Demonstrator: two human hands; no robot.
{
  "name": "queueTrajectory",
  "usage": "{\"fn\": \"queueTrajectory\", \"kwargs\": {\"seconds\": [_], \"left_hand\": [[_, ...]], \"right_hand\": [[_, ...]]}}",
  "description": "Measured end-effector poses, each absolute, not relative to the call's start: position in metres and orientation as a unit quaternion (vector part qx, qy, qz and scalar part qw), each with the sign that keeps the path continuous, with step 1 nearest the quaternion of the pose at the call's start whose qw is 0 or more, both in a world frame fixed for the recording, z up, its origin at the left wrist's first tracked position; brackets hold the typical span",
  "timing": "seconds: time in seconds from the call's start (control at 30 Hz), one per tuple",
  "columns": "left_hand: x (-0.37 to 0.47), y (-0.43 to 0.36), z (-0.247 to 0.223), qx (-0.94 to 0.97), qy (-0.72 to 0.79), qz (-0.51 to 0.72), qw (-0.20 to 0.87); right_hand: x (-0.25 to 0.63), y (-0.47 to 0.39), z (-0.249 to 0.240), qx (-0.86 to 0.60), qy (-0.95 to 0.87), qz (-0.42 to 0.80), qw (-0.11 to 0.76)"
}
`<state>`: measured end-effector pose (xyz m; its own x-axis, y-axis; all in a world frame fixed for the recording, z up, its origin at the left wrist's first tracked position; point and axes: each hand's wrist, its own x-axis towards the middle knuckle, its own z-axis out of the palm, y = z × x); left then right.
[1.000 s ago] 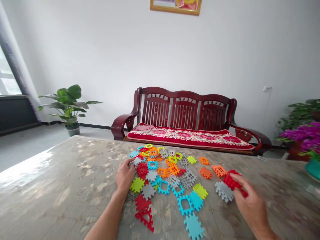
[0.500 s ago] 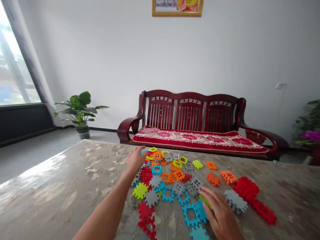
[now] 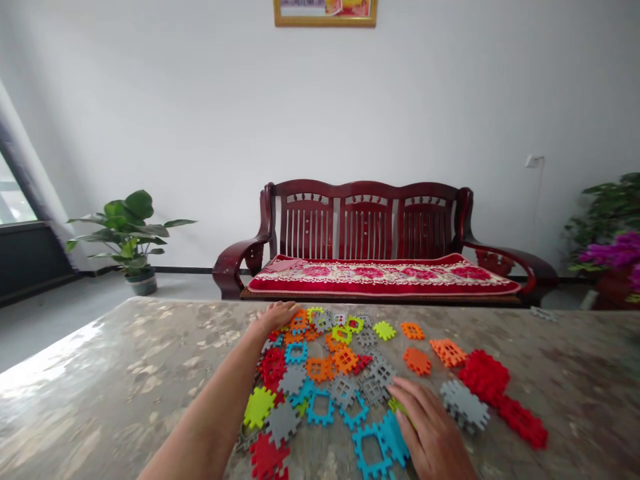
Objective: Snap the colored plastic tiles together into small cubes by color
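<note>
Interlocking plastic tiles with toothed edges, in several colours, lie in a loose pile on the table. My left hand rests palm down on the far left end of the pile, fingers reaching right beside an orange window tile. It covers some tiles there, and what lies under its fingers is hidden. My right hand is low over the right side, fingers stretched out. Its fingers partly cover a yellow-green tile and lie beside a blue tile. Grey window tiles are just beyond its fingertips.
Apart from the pile, on the right, lie orange tiles, stacked grey tiles and red tiles. The patterned table fills the foreground. Behind it stand a wooden bench and a potted plant.
The view has shifted right and slightly up. My left hand has moved right across the far end of the pile, covering tiles that showed before. My right hand stays beside the blue tiles.
</note>
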<state>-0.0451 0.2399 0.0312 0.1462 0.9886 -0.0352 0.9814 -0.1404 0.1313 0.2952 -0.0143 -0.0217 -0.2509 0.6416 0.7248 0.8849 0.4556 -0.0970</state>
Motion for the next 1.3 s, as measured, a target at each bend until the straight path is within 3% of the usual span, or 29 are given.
{"fn": "queueTrajectory", "kwargs": {"seconds": [0.53, 0.8, 1.07, 1.3], "left_hand": [[-0.069, 0.189, 0.034, 0.828, 0.527, 0.103, 0.161], [-0.023, 0.201, 0.061, 0.835, 0.516, 0.154, 0.116], [0.089, 0.206, 0.058, 0.871, 0.476, 0.06, 0.107], [0.113, 0.203, 0.037, 0.887, 0.45, -0.012, 0.107]], "right_hand": [[0.289, -0.017, -0.018, -0.513, -0.765, -0.115, 0.371], [0.286, -0.017, -0.015, -0.509, -0.76, -0.122, 0.386], [0.289, -0.016, -0.017, -0.506, -0.75, -0.142, 0.402], [0.287, -0.016, -0.014, -0.509, -0.752, -0.128, 0.397]]}}
